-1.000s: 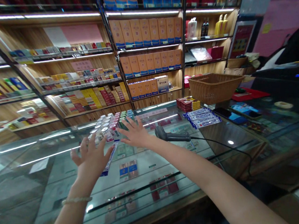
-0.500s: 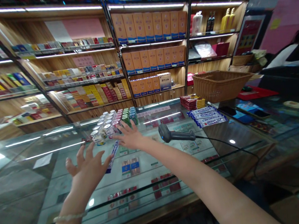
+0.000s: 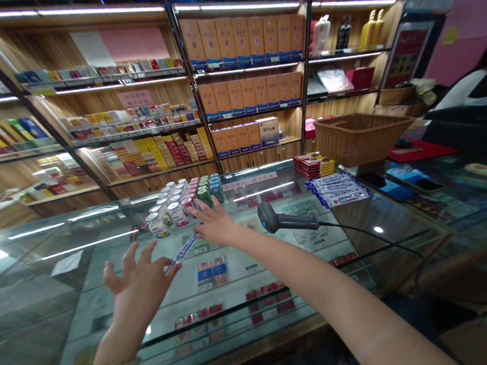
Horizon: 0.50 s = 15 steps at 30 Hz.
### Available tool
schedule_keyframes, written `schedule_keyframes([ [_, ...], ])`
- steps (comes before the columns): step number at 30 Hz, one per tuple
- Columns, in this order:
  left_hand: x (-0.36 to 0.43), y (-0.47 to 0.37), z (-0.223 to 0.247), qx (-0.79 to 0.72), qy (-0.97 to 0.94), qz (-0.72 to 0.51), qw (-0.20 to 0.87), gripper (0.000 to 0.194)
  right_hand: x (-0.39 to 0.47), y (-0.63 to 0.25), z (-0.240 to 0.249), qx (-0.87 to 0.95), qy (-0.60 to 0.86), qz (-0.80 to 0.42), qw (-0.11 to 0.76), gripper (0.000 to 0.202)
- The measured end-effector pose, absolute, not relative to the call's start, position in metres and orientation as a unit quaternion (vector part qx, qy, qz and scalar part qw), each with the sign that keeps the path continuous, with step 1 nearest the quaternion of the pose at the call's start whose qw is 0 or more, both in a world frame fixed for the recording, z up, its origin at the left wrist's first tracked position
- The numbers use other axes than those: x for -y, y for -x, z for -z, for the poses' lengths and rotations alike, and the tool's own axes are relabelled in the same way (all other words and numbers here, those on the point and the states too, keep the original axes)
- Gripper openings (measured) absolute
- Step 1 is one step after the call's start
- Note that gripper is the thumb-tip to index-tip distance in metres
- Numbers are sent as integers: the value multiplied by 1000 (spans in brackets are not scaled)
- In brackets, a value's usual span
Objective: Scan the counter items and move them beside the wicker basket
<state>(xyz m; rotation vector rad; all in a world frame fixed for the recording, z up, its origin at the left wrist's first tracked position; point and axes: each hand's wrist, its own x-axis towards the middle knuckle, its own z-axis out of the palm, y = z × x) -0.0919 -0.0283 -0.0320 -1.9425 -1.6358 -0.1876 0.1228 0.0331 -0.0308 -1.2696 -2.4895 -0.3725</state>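
A slim blue-and-white wrapped snack bar (image 3: 184, 249) slants between my hands over the glass counter, turned partly on its side. My left hand (image 3: 139, 280) pinches its near end between thumb and forefinger, the other fingers spread. At the far end, the thumb side of my right hand (image 3: 215, 223) closes on the wrapper, its other fingers stretched toward the cans. Just beyond stand rows of small cans (image 3: 174, 210) in white, pink, green and blue. A grey barcode scanner (image 3: 286, 219) lies right of my right hand, its cable running off to the right.
Several similar blue-and-white bars (image 3: 339, 189) lie at the right, by a stack of red-and-yellow packs (image 3: 313, 165). Behind them sits a wicker basket (image 3: 360, 139). Shelves of orange boxes (image 3: 245, 95) line the back wall. A person (image 3: 461, 89) is at the far right.
The bar has turned from lying flat to a tilted, narrower view, its near end now in my left fingers. My right hand has shifted slightly, with its thumb side at the far end.
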Motion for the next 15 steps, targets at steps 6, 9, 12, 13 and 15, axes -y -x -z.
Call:
schedule_keyframes([
  [6, 29, 88, 24, 609, 745, 71, 264, 17, -36, -129, 37, 870, 435, 157, 172, 18],
  [9, 25, 88, 22, 599, 756, 77, 253, 14, -36, -130, 40, 867, 430, 176, 181, 17],
  [12, 20, 90, 21, 586, 775, 99, 217, 13, -34, -132, 38, 865, 424, 192, 190, 14],
  [13, 18, 91, 20, 582, 778, 111, 208, 13, -33, -133, 36, 863, 424, 196, 194, 14],
  [15, 13, 91, 17, 568, 790, 136, 184, 15, -32, -138, 30, 856, 427, 205, 206, 16],
])
